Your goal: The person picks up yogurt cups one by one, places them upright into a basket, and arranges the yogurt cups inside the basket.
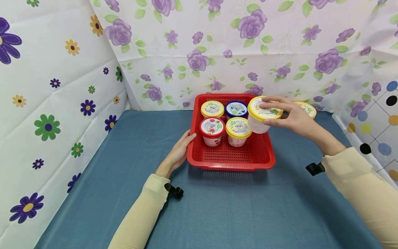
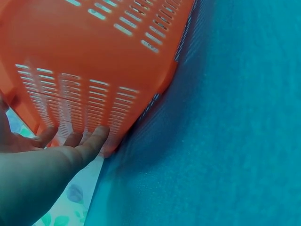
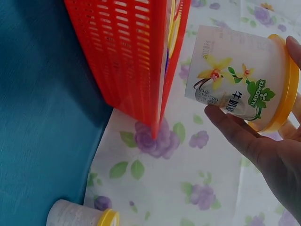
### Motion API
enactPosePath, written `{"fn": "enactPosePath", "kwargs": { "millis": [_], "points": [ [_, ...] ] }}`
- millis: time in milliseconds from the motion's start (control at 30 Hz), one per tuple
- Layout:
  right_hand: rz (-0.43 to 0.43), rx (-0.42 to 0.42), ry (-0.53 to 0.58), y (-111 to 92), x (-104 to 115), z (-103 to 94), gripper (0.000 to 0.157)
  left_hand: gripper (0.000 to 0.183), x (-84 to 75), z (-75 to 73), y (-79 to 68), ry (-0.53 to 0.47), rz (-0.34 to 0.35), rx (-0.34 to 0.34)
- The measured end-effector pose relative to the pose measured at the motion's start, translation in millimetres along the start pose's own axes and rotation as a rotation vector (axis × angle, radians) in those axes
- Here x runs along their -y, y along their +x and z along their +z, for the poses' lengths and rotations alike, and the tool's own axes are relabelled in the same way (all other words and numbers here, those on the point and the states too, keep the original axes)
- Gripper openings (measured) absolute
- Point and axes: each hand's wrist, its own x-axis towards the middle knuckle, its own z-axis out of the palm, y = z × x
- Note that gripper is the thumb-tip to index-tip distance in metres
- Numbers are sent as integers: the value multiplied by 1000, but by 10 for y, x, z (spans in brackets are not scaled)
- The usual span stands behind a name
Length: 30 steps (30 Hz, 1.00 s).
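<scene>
A red slotted plastic basket (image 1: pixel 233 166) stands on the blue cloth. Its left side is held by my left hand (image 1: pixel 178 150), whose fingers (image 2: pixel 96 141) lie against the slotted outer wall. My right hand (image 1: pixel 293 116) grips a yellow-lidded paper cup (image 1: pixel 258 125) by its lid, raised over the basket's right side. Printed yellow flowers mark this cup's white wall (image 3: pixel 235 80). Inside the basket are a red-lidded cup (image 1: pixel 212 127), a blue-lidded cup (image 1: pixel 236 109), and two yellow-lidded cups, one at the back (image 1: pixel 212 109) and one in front (image 1: pixel 238 127).
Another yellow-lidded cup (image 1: pixel 306 109) stands behind my right hand, on the cloth right of the basket. The blue cloth (image 1: pixel 217 207) covers the table. Flowered sheets (image 1: pixel 174 45) hang along the back and sides.
</scene>
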Motion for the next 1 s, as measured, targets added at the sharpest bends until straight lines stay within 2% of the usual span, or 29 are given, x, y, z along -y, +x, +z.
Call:
{"fn": "enactPosePath", "kwargs": {
  "millis": [300,567,1000],
  "points": [
    [-43,51,16,102,77,129,55,53,12,-15,6,11,-1,-4],
    [-26,99,60,187,176,204,52,52,8,-17,1,20,0,-1],
    [-69,189,50,353,313,311,51,51,10,-18,2,3,3,18]
  ]
}}
